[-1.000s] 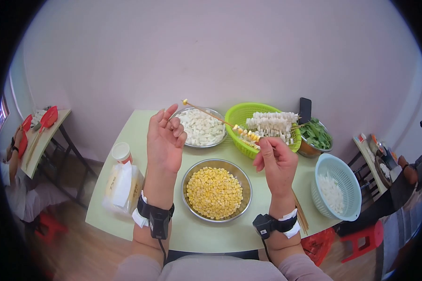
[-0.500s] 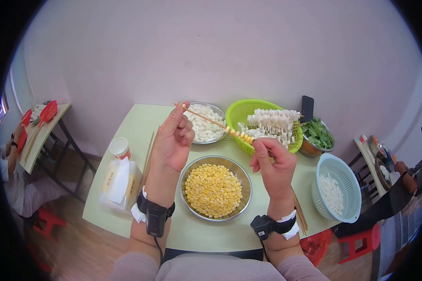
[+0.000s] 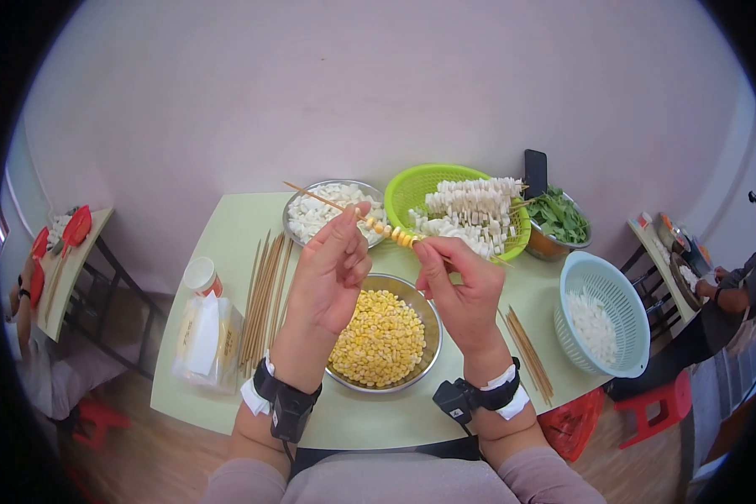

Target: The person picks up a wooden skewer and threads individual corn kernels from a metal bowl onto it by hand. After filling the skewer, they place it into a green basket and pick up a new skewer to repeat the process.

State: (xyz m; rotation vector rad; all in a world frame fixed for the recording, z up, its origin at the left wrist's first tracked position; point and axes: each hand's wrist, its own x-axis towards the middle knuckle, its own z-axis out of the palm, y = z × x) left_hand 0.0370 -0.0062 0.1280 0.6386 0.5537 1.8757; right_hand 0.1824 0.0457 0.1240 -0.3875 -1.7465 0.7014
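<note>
A thin wooden skewer (image 3: 311, 196) slants above the table, its bare pointed end up to the left. Yellow corn kernels (image 3: 389, 231) are threaded in a row along its middle. My right hand (image 3: 460, 290) is closed around the lower end, beside the last kernels. With thumb and fingertip, my left hand (image 3: 332, 273) pinches a corn kernel (image 3: 359, 213) on the skewer, just above the row. Below both hands stands a metal bowl (image 3: 436, 336) heaped with loose corn kernels (image 3: 378, 340), partly hidden by my left wrist.
Behind are a metal plate of white pieces (image 3: 323, 212), a green basket (image 3: 403, 189) with white skewers, a bowl of leafy greens (image 3: 560, 220) and a phone (image 3: 535, 172). Bare skewers (image 3: 265, 294) lie left, near tissues (image 3: 206, 340) and a paper cup (image 3: 202, 276). A blue basket (image 3: 634, 323) stands right.
My left hand has moved down along the skewer, from near its tip to just above the threaded kernels. My right hand has shifted slightly left. The camera view has shifted a little.
</note>
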